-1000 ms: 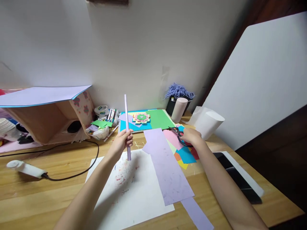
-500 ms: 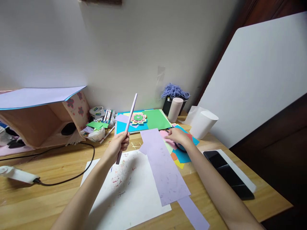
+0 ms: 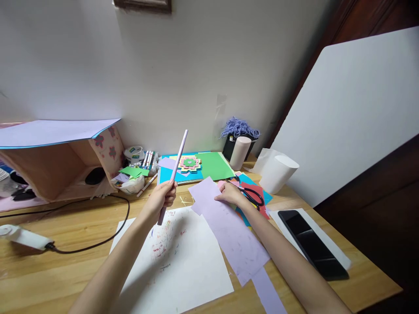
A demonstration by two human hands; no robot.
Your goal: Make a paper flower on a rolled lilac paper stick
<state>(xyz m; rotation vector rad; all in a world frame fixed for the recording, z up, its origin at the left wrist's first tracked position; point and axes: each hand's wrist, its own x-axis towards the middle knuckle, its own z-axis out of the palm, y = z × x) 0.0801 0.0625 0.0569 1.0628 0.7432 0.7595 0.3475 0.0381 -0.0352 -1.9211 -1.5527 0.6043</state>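
Observation:
My left hand (image 3: 163, 195) is closed around a thin rolled tube of light purple paper (image 3: 180, 152), which it holds tilted upright above the table. My right hand (image 3: 230, 194) is at the right edge of a light purple paper sheet (image 3: 225, 226), thumb and fingers closed on it. The sheet lies slantwise over a large white sheet (image 3: 183, 270) marked with coloured smudges. A narrower purple strip (image 3: 268, 292) shows below its near end. Black-handled scissors (image 3: 253, 197) lie beside my right hand on coloured paper scraps (image 3: 262, 209).
A phone (image 3: 312, 244) lies at the right, near a paper roll (image 3: 279, 174). Behind are a layered paper flower (image 3: 190, 163), green paper (image 3: 214, 165) and a yarn-topped black holder (image 3: 229, 146). An open box (image 3: 108, 148), a markers' basket (image 3: 131, 185) and a cable (image 3: 98, 242) are at left.
My right hand has moved left from the scissors and scraps to the purple sheet. The sheet has turned slightly, its near end shifting right. My left hand keeps the tube in place.

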